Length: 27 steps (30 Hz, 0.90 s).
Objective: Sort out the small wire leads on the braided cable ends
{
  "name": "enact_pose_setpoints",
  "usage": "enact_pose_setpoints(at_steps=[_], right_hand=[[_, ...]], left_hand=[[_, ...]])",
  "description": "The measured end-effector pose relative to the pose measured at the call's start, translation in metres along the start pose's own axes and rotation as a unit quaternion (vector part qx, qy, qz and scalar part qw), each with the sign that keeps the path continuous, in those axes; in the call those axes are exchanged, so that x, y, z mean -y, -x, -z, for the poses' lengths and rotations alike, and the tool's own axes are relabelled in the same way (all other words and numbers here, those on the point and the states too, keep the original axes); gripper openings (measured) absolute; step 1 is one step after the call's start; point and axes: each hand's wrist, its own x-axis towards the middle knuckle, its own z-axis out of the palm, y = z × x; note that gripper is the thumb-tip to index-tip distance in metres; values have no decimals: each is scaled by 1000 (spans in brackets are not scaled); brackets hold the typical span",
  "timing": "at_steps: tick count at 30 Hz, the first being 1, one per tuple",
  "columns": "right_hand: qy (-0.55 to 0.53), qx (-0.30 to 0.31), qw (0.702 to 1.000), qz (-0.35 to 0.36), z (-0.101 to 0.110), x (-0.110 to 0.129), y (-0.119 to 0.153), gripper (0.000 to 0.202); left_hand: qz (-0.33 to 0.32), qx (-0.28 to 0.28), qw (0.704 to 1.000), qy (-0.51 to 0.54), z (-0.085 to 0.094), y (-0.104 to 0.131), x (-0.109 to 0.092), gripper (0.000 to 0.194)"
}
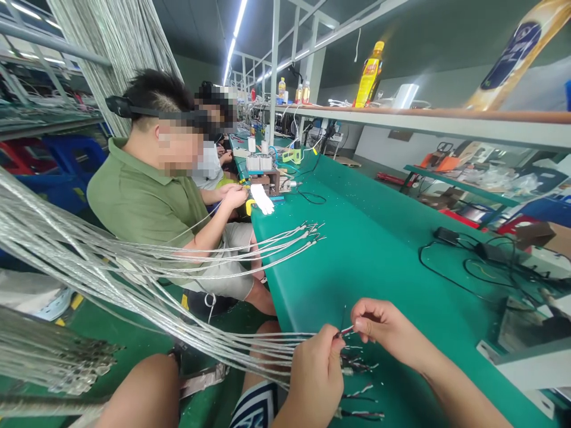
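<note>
Fingers (pixel 335 356) of the left hand (pixel 314 374) clamp a stripped multi-core cable (pixel 347 330), and I see its tip pinched by the right hand (pixel 381 326), both just inside the left edge of the green bench (pixel 401 267). More stripped cable ends (pixel 357 364) lie beside the left hand; farther along that edge I get a second cable bundle (pixel 285 241) reaching across, near a seated co-worker (pixel 143 196).
</note>
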Motion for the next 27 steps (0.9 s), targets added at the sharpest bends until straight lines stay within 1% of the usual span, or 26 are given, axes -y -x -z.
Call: enact_pose_setpoints(at_steps=[6, 12, 18, 23, 25, 27], right_hand=[[-4, 1, 1000, -5, 6, -2, -1, 26], [56, -2, 998, -6, 7, -4, -2, 24], [75, -10, 997, 1, 11, 1, 0, 22], [132, -12, 991, 25, 12, 11, 7, 22], [154, -6, 987, 38, 15, 10, 7, 23], [192, -13, 980, 46, 22, 5, 4, 24]], left_hand=[[12, 11, 1000, 12, -1, 0, 2, 27], [16, 17, 1000, 14, 0, -1, 2, 28], [0, 20, 1000, -9, 0, -1, 1, 26], [-21, 21, 999, -29, -1, 0, 2, 24], [-27, 22, 999, -31, -1, -1, 1, 22], [-26, 19, 999, -24, 0, -1, 0, 20]])
